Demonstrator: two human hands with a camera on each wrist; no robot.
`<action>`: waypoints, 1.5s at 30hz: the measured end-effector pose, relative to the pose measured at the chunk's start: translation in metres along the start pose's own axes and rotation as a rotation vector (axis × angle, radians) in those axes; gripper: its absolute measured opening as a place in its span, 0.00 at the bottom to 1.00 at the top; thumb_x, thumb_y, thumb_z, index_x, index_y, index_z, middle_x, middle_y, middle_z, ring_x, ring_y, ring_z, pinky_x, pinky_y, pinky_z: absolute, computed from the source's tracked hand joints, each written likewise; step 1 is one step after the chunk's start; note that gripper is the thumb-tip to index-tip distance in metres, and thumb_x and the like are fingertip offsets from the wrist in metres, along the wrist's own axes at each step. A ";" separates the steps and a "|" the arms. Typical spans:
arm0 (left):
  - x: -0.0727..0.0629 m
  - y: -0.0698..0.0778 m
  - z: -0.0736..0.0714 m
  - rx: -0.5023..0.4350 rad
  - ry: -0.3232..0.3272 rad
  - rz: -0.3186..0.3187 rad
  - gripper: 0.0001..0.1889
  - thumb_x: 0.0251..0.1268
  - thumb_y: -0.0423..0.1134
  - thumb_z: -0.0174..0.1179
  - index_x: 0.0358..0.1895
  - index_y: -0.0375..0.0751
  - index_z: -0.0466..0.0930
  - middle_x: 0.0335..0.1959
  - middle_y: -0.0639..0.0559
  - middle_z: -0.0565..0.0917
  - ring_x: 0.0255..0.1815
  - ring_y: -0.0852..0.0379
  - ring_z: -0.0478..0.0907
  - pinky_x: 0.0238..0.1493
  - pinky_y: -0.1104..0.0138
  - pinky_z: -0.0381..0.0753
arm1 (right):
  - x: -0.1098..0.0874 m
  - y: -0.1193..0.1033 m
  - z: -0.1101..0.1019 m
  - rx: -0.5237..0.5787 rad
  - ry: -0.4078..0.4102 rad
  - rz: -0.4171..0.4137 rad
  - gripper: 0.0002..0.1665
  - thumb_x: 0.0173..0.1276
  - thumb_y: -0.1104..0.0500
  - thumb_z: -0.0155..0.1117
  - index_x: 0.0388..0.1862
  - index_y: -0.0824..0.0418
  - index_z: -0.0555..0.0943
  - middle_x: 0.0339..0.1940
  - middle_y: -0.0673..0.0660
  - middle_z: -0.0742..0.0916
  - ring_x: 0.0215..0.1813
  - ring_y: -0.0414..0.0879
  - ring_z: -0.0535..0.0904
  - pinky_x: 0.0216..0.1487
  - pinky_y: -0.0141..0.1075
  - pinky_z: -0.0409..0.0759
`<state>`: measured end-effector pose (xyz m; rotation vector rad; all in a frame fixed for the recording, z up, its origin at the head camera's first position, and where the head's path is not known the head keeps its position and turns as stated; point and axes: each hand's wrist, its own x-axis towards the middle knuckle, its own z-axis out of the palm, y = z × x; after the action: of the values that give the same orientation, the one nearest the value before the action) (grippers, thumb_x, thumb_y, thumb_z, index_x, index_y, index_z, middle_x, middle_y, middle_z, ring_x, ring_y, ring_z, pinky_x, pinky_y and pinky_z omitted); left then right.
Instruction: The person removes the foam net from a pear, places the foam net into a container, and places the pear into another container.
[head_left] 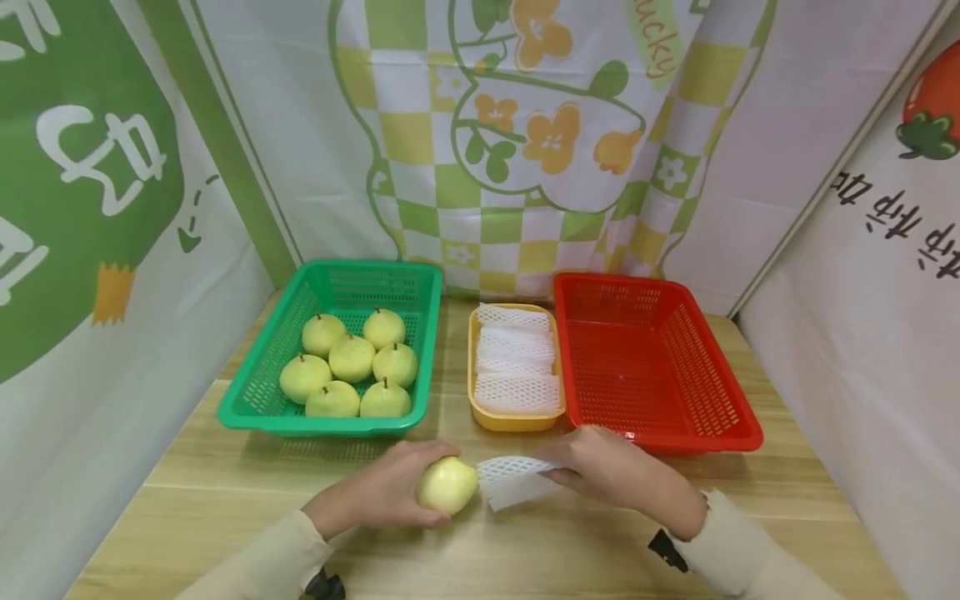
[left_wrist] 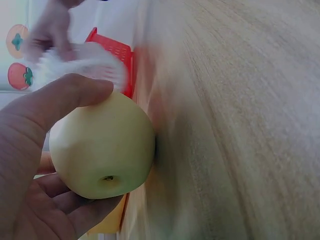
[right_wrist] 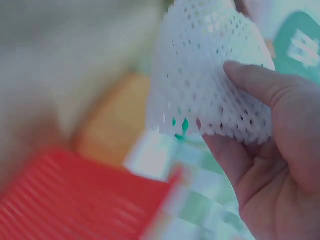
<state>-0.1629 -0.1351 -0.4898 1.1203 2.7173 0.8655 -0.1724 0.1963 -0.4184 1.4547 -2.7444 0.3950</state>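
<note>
My left hand (head_left: 393,487) grips a pale yellow-green pear (head_left: 447,485) just above the table, in front of the green basket. In the left wrist view the thumb lies over the top of the pear (left_wrist: 102,145) and the fingers curl beneath it. To its right, my right hand (head_left: 611,467) pinches one end of a white foam net sleeve (head_left: 513,482). The sleeve's other end reaches the pear's right side; whether they touch I cannot tell. In the right wrist view the foam net (right_wrist: 212,75) sits between thumb and fingers, its mesh spread wide.
A green basket (head_left: 433,350) at the left holds several pears (head_left: 352,358). In the middle, a yellow tub (head_left: 517,423) contains folded foam nets (head_left: 517,392). The red basket (head_left: 637,367) stands right beside it. Printed curtains (head_left: 517,225) border the wooden table (head_left: 225,492).
</note>
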 end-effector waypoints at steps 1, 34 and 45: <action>-0.001 -0.001 -0.001 -0.001 0.005 0.001 0.41 0.51 0.51 0.80 0.67 0.34 0.78 0.61 0.42 0.87 0.57 0.47 0.86 0.56 0.59 0.88 | 0.003 0.000 -0.011 0.005 0.007 -0.007 0.10 0.68 0.60 0.76 0.48 0.54 0.90 0.35 0.45 0.92 0.32 0.30 0.81 0.37 0.26 0.86; -0.004 -0.005 0.008 -0.026 0.003 -0.072 0.41 0.53 0.55 0.79 0.69 0.38 0.78 0.60 0.49 0.87 0.56 0.52 0.83 0.55 0.61 0.84 | 0.125 0.146 -0.021 -0.289 0.043 -0.095 0.10 0.70 0.63 0.73 0.49 0.60 0.91 0.40 0.56 0.95 0.34 0.53 0.90 0.42 0.46 0.91; -0.007 -0.005 0.005 -0.009 0.003 -0.099 0.41 0.53 0.56 0.78 0.69 0.41 0.78 0.62 0.49 0.87 0.58 0.49 0.82 0.57 0.57 0.84 | 0.137 0.131 -0.019 -0.100 -0.274 0.013 0.24 0.81 0.43 0.59 0.57 0.59 0.90 0.51 0.55 0.94 0.36 0.38 0.90 0.56 0.41 0.90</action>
<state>-0.1600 -0.1404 -0.4975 0.9744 2.7419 0.8650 -0.3591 0.1589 -0.4109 1.5725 -2.9303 0.0586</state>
